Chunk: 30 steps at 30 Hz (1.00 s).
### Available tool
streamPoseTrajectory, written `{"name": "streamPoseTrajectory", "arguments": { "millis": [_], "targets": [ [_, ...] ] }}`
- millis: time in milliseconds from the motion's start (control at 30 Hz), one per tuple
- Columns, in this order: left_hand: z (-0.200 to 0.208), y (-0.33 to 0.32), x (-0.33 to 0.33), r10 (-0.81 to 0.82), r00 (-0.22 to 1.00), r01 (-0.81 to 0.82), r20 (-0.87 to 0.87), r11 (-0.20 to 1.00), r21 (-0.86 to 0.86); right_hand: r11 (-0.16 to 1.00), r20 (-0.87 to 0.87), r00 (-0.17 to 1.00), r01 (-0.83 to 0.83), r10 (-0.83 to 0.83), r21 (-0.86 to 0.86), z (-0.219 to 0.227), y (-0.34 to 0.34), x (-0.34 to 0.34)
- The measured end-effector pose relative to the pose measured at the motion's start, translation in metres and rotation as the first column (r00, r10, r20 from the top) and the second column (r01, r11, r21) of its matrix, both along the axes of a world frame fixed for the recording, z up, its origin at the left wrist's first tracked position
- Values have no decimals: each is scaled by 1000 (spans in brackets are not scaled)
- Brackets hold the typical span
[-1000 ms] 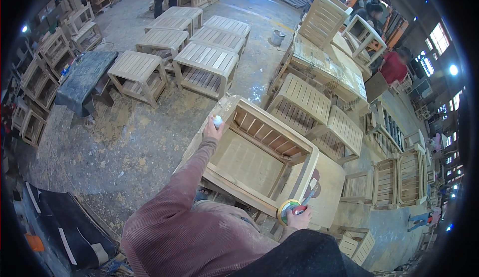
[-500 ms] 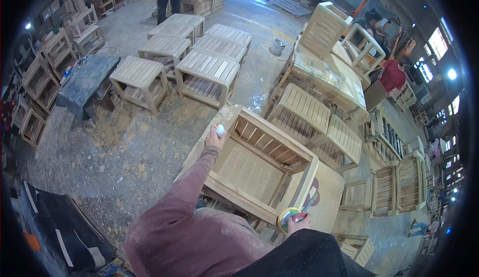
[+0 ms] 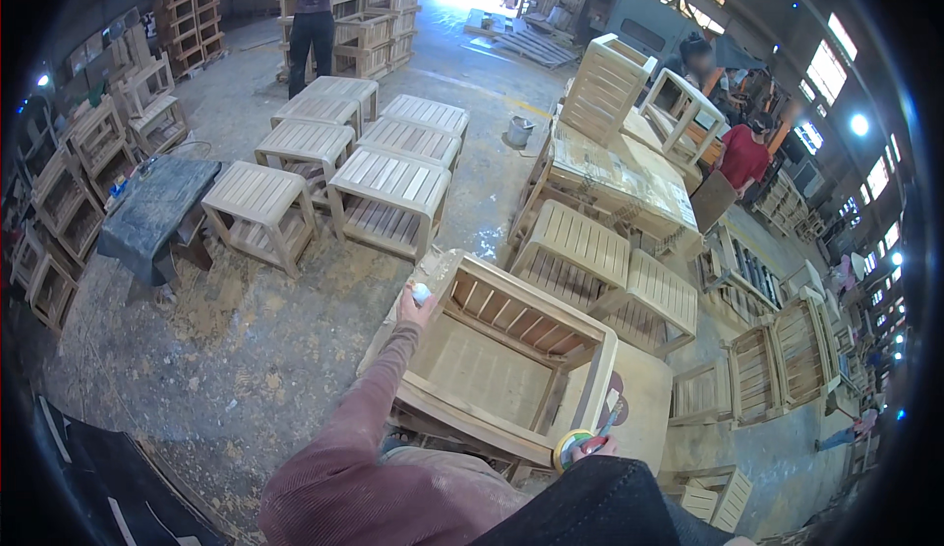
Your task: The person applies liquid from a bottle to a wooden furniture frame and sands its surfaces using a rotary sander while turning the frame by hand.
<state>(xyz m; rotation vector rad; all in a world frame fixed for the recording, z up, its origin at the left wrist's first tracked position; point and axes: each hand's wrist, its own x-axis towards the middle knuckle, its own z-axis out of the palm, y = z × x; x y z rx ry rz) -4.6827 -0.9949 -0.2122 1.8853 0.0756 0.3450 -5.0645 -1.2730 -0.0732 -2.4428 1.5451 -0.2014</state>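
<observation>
My left hand, at the far left corner of an upturned slatted wooden stool frame, is closed round a small pale blue-white object, maybe a bottle; its lower part is hidden by the fingers. At the frame's near right corner, my right hand is closed on a slim tool with red near the fingers and a blue-grey end. Against that hand sits a round yellow-rimmed thing, partly covered; whether it is gripped too is unclear. The frame rests on a pale board.
Finished slatted stools stand ahead to the left. Further stools and a wooden workbench are at the right. A cloth-covered low table stands left, a bucket beyond. Co-workers are in the background.
The view has tilted up, so the background sits lower in the picture. My left hand stays by the frame's far left corner, my right by its near right corner, both still holding.
</observation>
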Motion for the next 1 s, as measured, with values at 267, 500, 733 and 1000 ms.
{"name": "streamPoseTrajectory", "arguments": {
  "millis": [267,500,733,1000],
  "targets": [
    [-36,8,10,123,952,-185,281,961,204,1000,-3,1000,-8,8,16,-5,-3,-6],
    [-22,9,0,-47,997,35,57,979,199,999,-10,999,50,-50,10,6,6,0],
    [-11,12,-6,-34,997,14,64,955,298,1000,53,999,14,-13,-3,9,10,1],
    [-9,7,-9,-89,996,91,-20,947,308,999,42,999,34,-33,-30,12,12,-4]
  ]
}}
